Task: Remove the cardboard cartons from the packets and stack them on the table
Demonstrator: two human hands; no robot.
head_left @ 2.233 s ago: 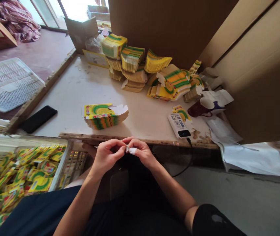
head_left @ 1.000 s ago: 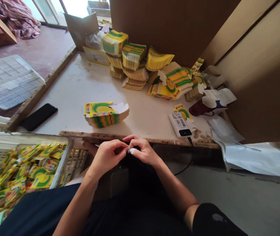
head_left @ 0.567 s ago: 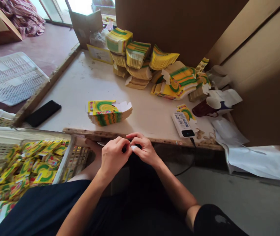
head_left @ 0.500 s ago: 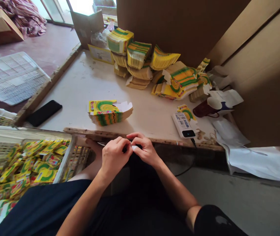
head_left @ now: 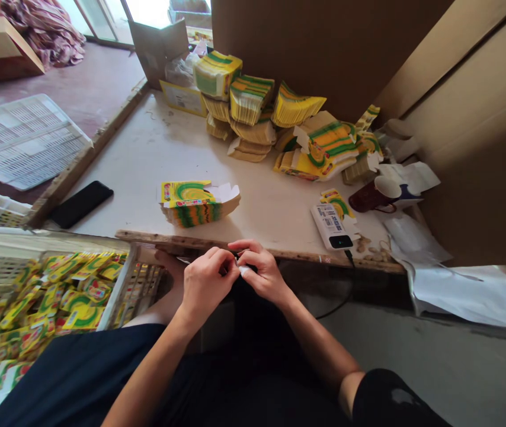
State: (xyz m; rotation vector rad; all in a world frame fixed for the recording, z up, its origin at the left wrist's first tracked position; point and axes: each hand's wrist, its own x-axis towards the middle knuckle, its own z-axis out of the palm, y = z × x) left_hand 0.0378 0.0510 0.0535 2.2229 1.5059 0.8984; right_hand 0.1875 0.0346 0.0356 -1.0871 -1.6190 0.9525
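My left hand (head_left: 209,283) and my right hand (head_left: 262,270) meet fingertip to fingertip just in front of the table's near edge, above my lap. Both are closed in a pinch. A small white piece (head_left: 245,270) shows at my right thumb; whether it is wrapped on the thumb or held, I cannot tell. Anything else between the fingers is too small or hidden. On the table beyond my hands lies a stack of flattened yellow-and-green cartons (head_left: 199,204), the top one with white flaps spread.
More carton bundles (head_left: 253,101) are piled at the back. A black phone (head_left: 82,204) lies at the left, a white power bank (head_left: 330,226) with a cable at the right, near a dark red mug (head_left: 366,198). A plastic crate (head_left: 117,290) of filled-looking yellow packs stands at lower left.
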